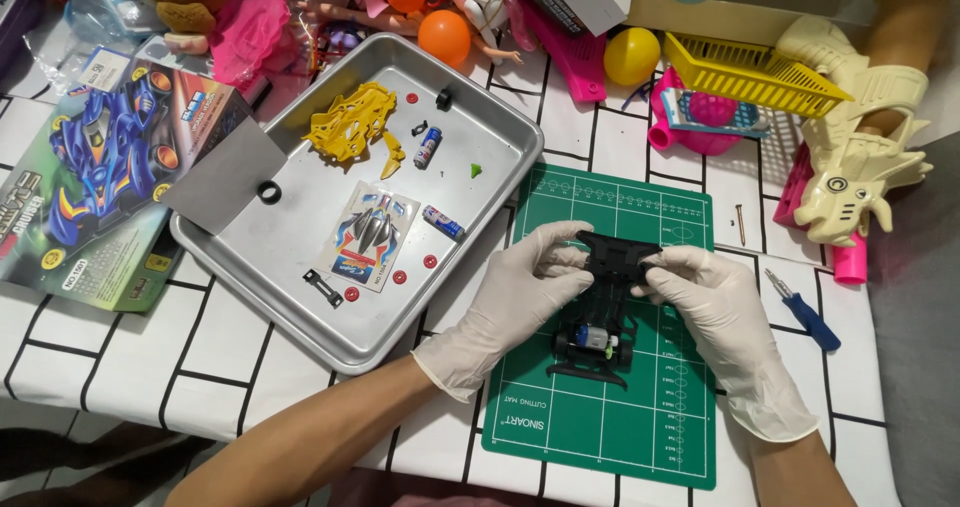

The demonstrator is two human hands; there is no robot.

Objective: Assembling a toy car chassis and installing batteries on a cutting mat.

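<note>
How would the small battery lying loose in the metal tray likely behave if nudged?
The battery is a small cylinder lying on its side, so it would probably roll. The tray looks smooth, so it may also slide. It likely feels dense for its size.

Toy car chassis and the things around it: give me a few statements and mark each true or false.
1. Both gloved hands, the left hand and the right hand, grip the black toy car chassis. True.
2. The chassis is held over the metal tray. False: it is over the green cutting mat.
3. The yellow car body shell lies in the tray. True.
4. The blue-handled screwdriver is in the right hand. False: it lies on the table, right of the mat.
5. The sticker sheet lies on the cutting mat. False: it lies in the tray.
</note>
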